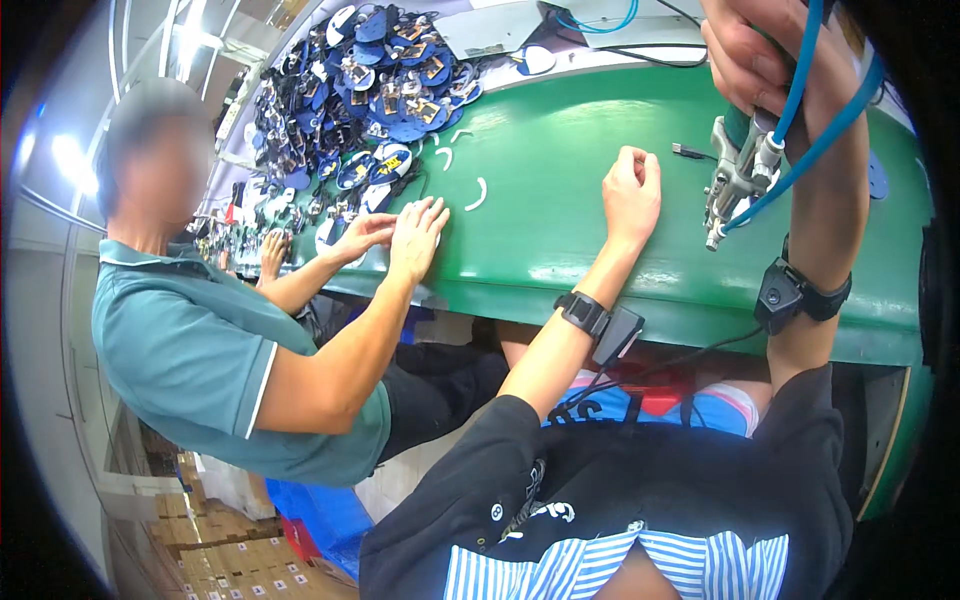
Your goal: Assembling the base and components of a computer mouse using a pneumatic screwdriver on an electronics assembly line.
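Observation:
My left hand (632, 195) is raised over the green work surface (560, 150), its fingers curled together. What they hold, if anything, is hidden. At the upper right, my right hand (750, 50) is wrapped round the top of a silver metal air-powered gun (738, 180). Its metal nozzle end points down, and blue air hoses (812, 160) run from it. A black cable with a USB plug (690, 152) lies on the surface between my hands. Left of my left hand are white curved strips (480, 193).
A large heap of blue and white oval shells with small circuit boards (380, 80) fills the far left. Beside me on the left, a person in a teal shirt (200, 340) works with both hands at the edge. A blue oval piece (877, 178) lies far right.

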Available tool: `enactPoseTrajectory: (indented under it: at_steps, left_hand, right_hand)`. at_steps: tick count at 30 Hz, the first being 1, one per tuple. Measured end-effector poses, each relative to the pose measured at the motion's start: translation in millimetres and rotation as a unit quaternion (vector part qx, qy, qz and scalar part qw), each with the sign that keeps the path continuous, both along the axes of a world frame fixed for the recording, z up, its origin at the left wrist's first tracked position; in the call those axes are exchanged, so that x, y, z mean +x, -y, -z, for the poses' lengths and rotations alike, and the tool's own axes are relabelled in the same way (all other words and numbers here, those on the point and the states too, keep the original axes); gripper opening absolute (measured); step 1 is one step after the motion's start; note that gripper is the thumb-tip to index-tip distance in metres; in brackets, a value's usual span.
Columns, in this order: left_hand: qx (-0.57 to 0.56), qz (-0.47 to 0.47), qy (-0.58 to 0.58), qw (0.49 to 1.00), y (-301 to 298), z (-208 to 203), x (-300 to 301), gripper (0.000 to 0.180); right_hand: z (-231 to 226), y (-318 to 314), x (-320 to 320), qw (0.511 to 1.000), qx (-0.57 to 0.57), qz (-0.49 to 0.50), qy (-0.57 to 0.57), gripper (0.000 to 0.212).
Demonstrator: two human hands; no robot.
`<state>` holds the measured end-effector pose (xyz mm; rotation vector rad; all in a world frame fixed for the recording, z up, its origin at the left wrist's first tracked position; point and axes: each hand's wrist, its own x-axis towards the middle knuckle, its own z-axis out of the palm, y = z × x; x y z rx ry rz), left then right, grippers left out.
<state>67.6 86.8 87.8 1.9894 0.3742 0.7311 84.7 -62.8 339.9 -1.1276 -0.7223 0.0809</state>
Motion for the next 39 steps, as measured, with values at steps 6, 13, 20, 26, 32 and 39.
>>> enactPoseTrajectory:
  at_steps: [6,13,20,26,32,39]
  left_hand:
    - [-0.024,0.019,-0.016,0.999,5,-5,-3,0.02]
    - [0.024,0.052,-0.036,0.998,-15,-11,-18,0.02]
    - [0.518,-0.114,-0.088,0.843,-144,-27,-111,0.038]
    - [0.418,-0.086,-0.198,0.882,-151,-18,-171,0.036]
    - [0.382,-0.268,-0.195,0.863,-205,-9,-183,0.074]
    - [0.216,-0.183,-0.339,0.897,-234,-35,-137,0.097]
  right_hand:
    - [4,17,3,1.0,-0.001,0.016,0.003,0.025]
    - [9,20,3,1.0,0.003,0.013,0.011,0.025]
    - [8,25,9,1.0,0.005,0.011,0.012,0.025]
    - [11,36,6,1.0,-0.006,0.028,0.013,0.025]
    - [10,34,3,0.999,-0.009,0.027,0.018,0.025]
    - [11,26,2,0.999,-0.011,0.021,0.023,0.025]
